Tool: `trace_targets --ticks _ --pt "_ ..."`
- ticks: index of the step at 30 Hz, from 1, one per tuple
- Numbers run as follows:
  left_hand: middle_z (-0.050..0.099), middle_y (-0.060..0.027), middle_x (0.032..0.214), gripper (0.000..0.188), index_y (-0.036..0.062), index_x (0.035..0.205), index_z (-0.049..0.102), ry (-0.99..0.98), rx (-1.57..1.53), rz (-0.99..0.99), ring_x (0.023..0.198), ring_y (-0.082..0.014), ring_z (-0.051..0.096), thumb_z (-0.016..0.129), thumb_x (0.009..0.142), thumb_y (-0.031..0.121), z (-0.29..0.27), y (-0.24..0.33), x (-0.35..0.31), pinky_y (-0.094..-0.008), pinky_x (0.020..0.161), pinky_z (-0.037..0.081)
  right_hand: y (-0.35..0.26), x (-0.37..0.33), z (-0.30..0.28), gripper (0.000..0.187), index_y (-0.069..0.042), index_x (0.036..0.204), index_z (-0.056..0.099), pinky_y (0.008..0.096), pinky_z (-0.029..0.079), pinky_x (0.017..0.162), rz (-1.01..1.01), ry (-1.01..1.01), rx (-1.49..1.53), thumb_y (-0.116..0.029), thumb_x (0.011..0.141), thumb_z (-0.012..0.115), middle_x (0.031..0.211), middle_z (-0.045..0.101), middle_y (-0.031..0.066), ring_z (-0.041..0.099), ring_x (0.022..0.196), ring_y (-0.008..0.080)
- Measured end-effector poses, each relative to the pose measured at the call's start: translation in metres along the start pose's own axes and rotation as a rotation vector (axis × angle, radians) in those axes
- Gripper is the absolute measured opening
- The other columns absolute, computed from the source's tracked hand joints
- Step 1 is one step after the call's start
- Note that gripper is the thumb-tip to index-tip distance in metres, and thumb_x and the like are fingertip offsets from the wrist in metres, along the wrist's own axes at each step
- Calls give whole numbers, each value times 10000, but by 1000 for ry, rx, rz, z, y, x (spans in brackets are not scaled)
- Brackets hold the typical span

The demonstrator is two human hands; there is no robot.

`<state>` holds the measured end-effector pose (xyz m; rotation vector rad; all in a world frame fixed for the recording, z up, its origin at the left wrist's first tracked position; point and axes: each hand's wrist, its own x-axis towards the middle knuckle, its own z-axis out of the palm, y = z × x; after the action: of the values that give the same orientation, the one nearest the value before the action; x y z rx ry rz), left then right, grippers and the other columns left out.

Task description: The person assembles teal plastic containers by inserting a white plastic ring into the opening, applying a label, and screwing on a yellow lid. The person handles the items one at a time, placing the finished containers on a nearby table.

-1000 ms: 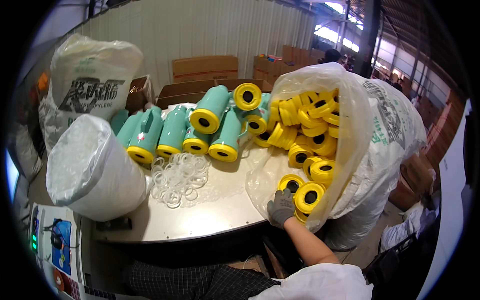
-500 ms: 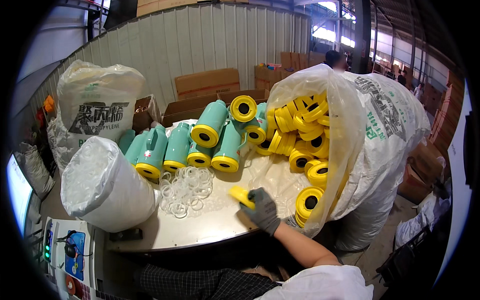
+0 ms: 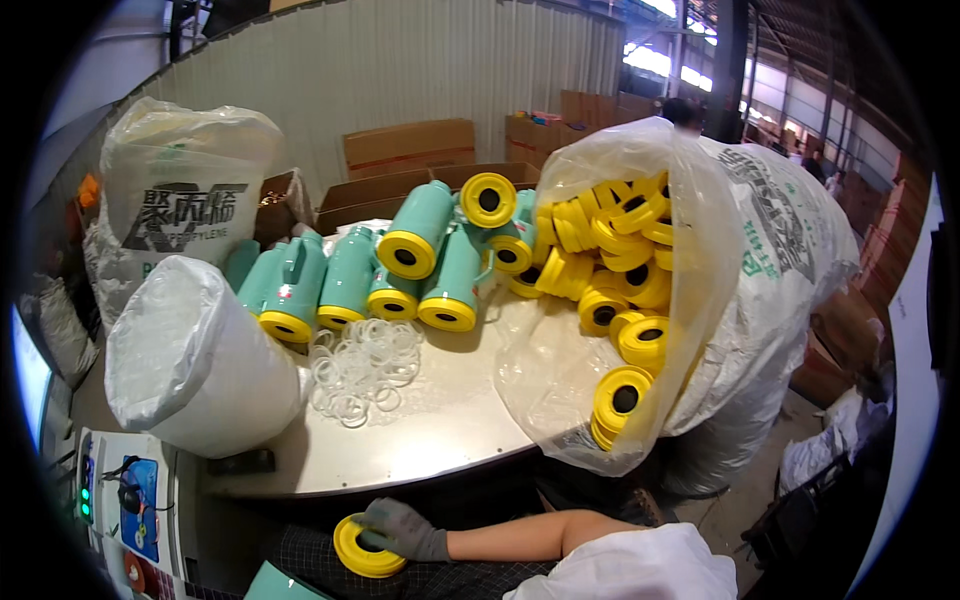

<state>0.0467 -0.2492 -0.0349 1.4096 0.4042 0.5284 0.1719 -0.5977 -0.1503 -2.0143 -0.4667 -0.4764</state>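
My right hand (image 3: 402,530), in a grey glove, is low over my lap with its fingers closed on the edge of a yellow round base (image 3: 362,555). Left of that base, a smooth teal piece (image 3: 284,583) enters at the lower edge, mostly cut off. My left hand does not show. Across the table lie several teal thermos jugs (image 3: 346,275), their yellow bottoms turned toward me. A loose heap of clear white rings (image 3: 366,365) is in front of them. Several more yellow bases (image 3: 643,340) spill from a big open plastic sack (image 3: 700,310) on the right.
The pale table (image 3: 440,440) has a curved front edge. On its left stands a white open bag (image 3: 195,370), with a large printed sack (image 3: 180,190) behind. Cardboard boxes (image 3: 410,148) line the back wall. A person (image 3: 682,113) is partly visible beyond the right sack.
My right hand has come from above the table down and left to my lap, still holding the yellow base. The teal piece has appeared at the lower edge. The view has shifted slightly.
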Motion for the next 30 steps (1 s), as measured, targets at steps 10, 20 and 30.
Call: trace_targets --ticks 10,20,30 --pt "661 -112 1327 461 52 1335 607 67 -575 -87 1193 -341 631 707 999 351 -18 -68 17 -497 1055 500 -66 3 -6 581 -55 1219 722 500 545 834 -197 -201 -168 -509 860 781 993 729 156 695 898 370" --pt "694 -48 1221 372 73 1291 650 392 -685 -103 1119 -220 664 480 1124 359 -39 -90 -33 -386 1024 544 -88 103 5 467 48 1282 688 314 523 816 151 -69 617 -312 986 715 1017 640 88 614 918 167" --pt "638 -91 1317 346 53 1330 609 169 -388 -159 1207 -220 629 535 1077 277 -3 -80 -60 -361 1049 509 -104 109 15 651 13 1293 682 382 519 863 -533 -238 442 -388 819 877 1140 653 156 623 966 273"
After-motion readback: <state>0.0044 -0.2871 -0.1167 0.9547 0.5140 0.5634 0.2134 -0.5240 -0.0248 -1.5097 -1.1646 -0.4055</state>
